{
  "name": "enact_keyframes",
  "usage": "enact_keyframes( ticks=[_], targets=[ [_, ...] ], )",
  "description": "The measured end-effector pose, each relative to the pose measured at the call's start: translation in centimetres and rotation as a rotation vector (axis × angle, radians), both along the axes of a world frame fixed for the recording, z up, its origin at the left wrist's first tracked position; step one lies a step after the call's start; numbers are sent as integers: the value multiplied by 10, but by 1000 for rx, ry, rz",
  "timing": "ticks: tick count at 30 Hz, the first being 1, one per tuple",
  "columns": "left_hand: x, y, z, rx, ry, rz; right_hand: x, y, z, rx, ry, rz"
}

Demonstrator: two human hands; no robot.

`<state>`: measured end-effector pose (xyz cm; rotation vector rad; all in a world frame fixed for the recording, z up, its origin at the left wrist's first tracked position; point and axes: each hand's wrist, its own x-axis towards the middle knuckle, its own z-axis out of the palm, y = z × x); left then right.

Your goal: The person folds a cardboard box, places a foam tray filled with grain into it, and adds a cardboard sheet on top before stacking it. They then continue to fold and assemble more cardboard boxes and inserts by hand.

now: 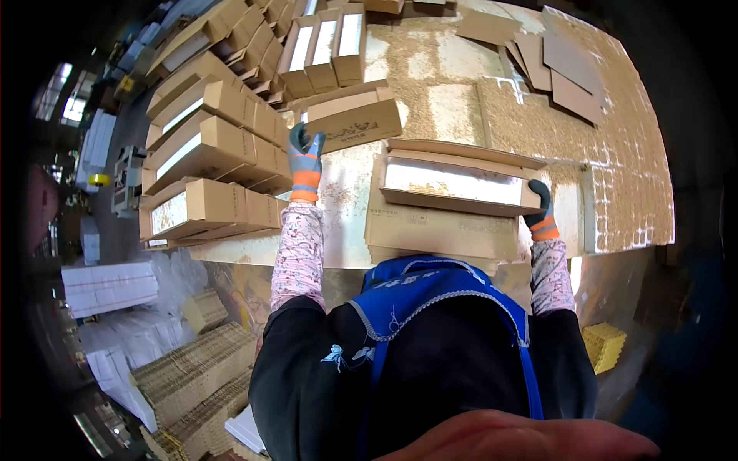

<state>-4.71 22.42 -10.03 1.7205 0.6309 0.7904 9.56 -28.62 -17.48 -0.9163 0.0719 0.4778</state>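
My left hand (pixel 305 163), in a grey and orange glove, is at the left end of a printed cardboard box (pixel 357 123). Its thumb and fingers are apart by the box's corner; a firm hold does not show. Closer to me, a long open cardboard box (pixel 453 201) with a white lining or content lies on flat cardboard sheets (pixel 438 234). My right hand (pixel 542 209), gloved alike, is closed around the right end of this open box. Brown crumbs are scattered over the white inside.
Rows of filled boxes (pixel 207 146) stand at the left of the table, with more boxes (pixel 327 46) behind. Loose cardboard pieces (pixel 565 77) lie at the back right, on crumb-covered blocks (pixel 630 184). Stacked corrugated cardboard (pixel 196 369) and white slabs (pixel 111 288) are on the floor at left.
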Motion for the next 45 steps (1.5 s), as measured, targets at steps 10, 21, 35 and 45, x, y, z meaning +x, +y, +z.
enact_keyframes(
  ticks=[10, 21, 35, 45],
  targets=[
    [22, 115, -73, -1, 189, -78, 107, 62, 55, 460, 102, 123],
    [14, 114, -86, 304, 485, -83, 172, 235, 1, 158, -86, 106],
    [8, 112, -105, 272, 524, -98, 180, 348, 21, -1001, -1755, 272],
    [16, 85, -110, 299, 822, 125, 190, 365, -26, -35, -142, 363]
  ],
)
